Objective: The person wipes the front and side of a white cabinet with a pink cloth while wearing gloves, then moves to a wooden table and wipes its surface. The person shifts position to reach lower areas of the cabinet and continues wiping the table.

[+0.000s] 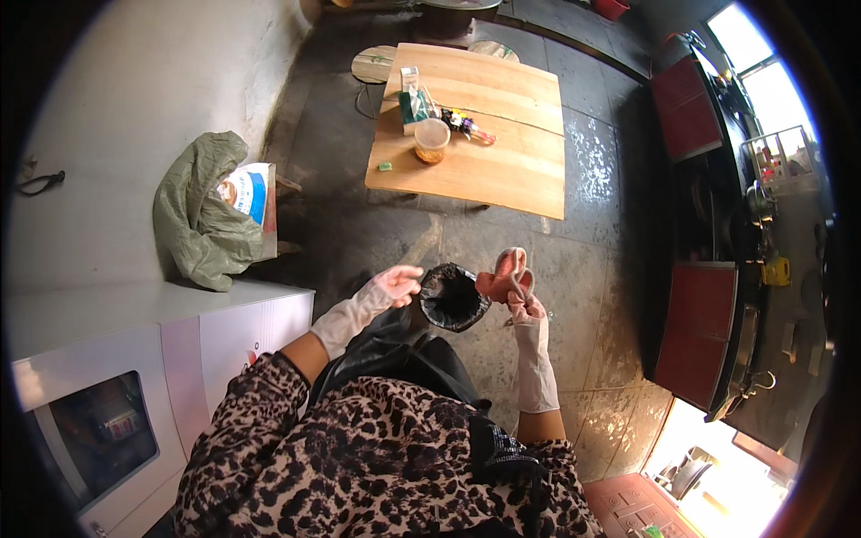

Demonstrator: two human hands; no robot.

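Observation:
My left hand (pixel 398 286), in a pale rubber glove, hangs by the left rim of a bin lined with a black plastic bag (pixel 457 321). Its fingers are partly bent, and I see nothing in them. On the bin's other side, my right hand (pixel 528 308) wears a matching long glove. It grips a reddish-pink cloth item (pixel 496 286) with pale looped edging, held up near the right rim. What this item is exactly, I cannot tell. The inside of the bin is dark.
Ahead stands a wooden table (pixel 511 175) bearing a plastic tub (pixel 431 141), a tissue box (pixel 412 111) and small items. Round stools (pixel 374 64) flank its far end. At left, a green woven sack (pixel 202 208) rests above a white cabinet (pixel 255 329). Red-fronted kitchen units (pixel 696 329) line the right.

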